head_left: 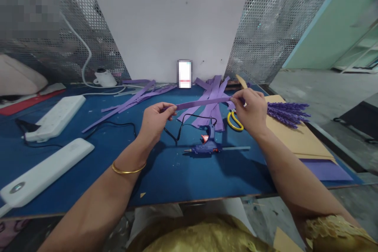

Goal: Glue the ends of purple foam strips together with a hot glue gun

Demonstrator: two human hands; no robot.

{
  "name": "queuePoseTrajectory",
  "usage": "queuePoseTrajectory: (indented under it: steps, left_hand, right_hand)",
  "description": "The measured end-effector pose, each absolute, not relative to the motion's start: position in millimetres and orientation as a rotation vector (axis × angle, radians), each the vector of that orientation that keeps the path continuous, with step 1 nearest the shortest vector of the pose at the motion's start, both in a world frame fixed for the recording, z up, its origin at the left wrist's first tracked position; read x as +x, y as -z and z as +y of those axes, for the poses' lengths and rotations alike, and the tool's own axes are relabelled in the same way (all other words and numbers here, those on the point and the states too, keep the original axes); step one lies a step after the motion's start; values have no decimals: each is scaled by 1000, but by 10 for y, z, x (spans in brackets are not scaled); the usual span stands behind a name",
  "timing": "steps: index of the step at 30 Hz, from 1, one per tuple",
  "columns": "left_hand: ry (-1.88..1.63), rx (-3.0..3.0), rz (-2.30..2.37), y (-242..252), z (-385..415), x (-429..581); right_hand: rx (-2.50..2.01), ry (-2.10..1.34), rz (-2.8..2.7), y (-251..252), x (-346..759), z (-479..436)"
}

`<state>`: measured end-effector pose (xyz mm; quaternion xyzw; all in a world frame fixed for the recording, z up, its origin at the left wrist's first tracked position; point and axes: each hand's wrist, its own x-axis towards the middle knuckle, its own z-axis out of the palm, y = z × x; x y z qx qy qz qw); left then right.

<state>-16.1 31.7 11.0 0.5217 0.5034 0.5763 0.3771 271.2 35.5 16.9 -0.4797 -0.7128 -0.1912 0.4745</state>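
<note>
Gold embroidered cloth (206, 236) on our lap sits nearest, below the near edge of the blue table (177, 177). Above the table's middle we hold a long thin purple paper strip (203, 103) stretched between our left hand (155, 116) and right hand (251, 112), each grip pinched on one end. We judge it light, limp and easily creased, so best held at its ends. Beneath it lie a blue glue gun (205, 147) and yellow-handled scissors (234, 122), with loose purple strips (211, 90) toward the far edge.

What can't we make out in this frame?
Head view only.
Screen of phone: blurred out.
Blades of yellow scissors: behind right hand.
Ends of purple paper strip: pinched inside left hand and right hand.
Nearest white power strip: cut by left edge.
Pixelated: upper-left patch.
</note>
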Motion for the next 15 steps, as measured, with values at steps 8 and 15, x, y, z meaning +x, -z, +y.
queuePoseTrajectory:
  steps: [8,15]
  left_hand:
    - [-1632,1013,1024,-32,272,-26]
    - [-1243,1235,978,28,-78,257]
  right_hand:
    - [-1095,-13,-1652,-133,2441,167]
    - [-941,-271,-1766,-47,2119,-123]
